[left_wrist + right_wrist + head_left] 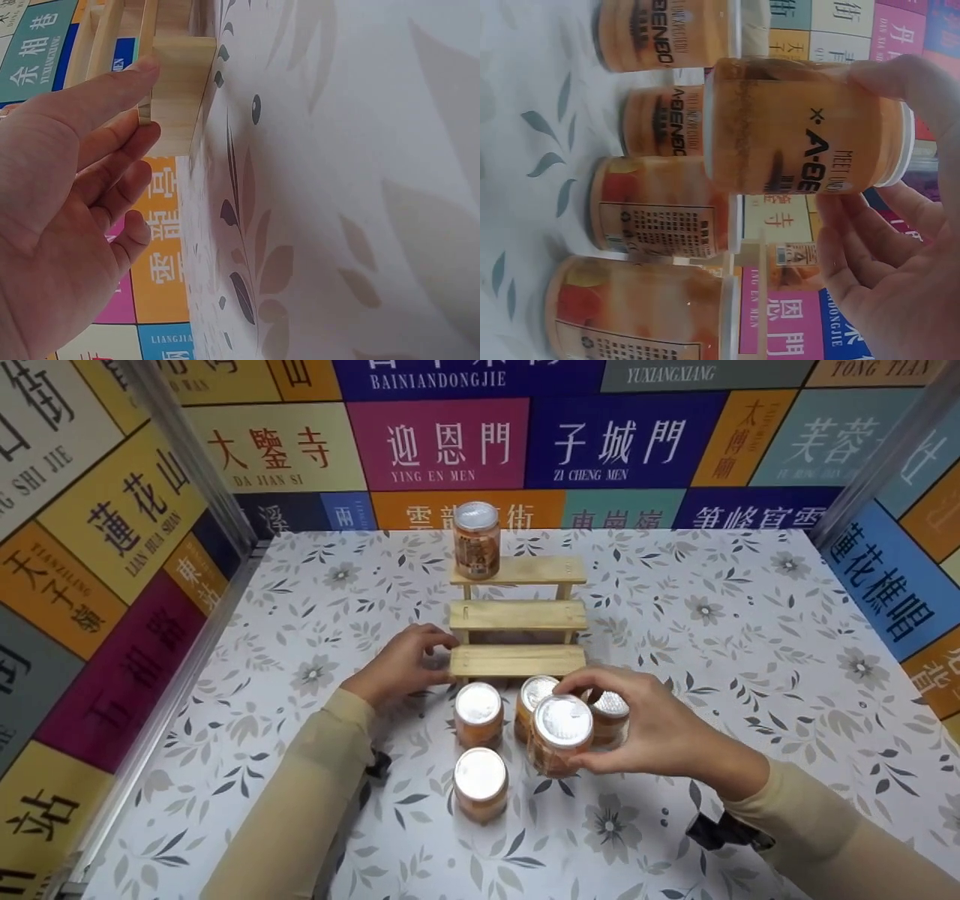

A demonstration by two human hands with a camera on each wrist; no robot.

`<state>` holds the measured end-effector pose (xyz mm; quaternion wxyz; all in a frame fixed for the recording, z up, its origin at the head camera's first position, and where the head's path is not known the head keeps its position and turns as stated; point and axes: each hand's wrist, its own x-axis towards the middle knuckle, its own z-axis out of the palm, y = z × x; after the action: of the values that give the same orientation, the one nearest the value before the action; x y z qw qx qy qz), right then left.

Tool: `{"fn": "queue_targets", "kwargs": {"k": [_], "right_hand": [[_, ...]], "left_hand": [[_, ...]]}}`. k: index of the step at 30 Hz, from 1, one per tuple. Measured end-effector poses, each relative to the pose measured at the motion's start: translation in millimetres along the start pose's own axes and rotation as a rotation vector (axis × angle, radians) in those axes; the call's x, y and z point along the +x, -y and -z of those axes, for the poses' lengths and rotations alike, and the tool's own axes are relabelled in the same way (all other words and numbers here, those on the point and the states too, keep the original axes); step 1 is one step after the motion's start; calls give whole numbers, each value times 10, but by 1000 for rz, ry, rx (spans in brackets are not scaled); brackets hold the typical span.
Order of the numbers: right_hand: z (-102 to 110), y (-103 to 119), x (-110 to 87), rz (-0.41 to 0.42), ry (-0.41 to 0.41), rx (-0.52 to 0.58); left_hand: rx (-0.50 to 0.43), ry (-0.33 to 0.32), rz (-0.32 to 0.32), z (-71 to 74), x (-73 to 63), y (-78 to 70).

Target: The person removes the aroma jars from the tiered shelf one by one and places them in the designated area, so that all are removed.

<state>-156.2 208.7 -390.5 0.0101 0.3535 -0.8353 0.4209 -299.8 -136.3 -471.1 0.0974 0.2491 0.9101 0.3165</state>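
Note:
My right hand (652, 724) grips a clear can with a silver lid (562, 735), lifted above the table. Orange contents and black "A-BENBO" lettering show on this can in the right wrist view (795, 127). At the front of a three-step wooden stand (517, 660), my left hand (405, 664) pinches the left end of the lowest step between thumb and fingers, clearest in the left wrist view (82, 150). A similar can (477, 544) stands on the left of the top step. Two cans are partly hidden behind the held can and right hand.
On the floral-patterned table (337, 607), one can (478, 716) stands before the stand's left side and another can (481, 787) stands nearer me. Panels with Chinese lettering (442, 442) wall the table at the back and both sides.

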Motion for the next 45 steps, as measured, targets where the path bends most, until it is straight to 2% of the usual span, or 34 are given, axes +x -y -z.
{"fn": "queue_targets", "kwargs": {"k": [13, 28, 33, 38, 42, 45], "right_hand": [[-324, -162, -115, 156, 51, 15], [-436, -296, -180, 85, 113, -62], [-410, -273, -154, 123, 104, -61], [-297, -173, -69, 157, 80, -16], [-155, -110, 78, 144, 46, -27], [-44, -103, 232, 101, 23, -6]], "left_hand": [[1, -18, 6, -17, -18, -8], [-23, -10, 20, -6, -15, -8], [-25, -13, 23, -8, -9, -4], [18, -19, -30, -2, -8, 6], [37, -20, -37, 1, -12, 3], [39, -18, -34, -9, -4, -6]]}}
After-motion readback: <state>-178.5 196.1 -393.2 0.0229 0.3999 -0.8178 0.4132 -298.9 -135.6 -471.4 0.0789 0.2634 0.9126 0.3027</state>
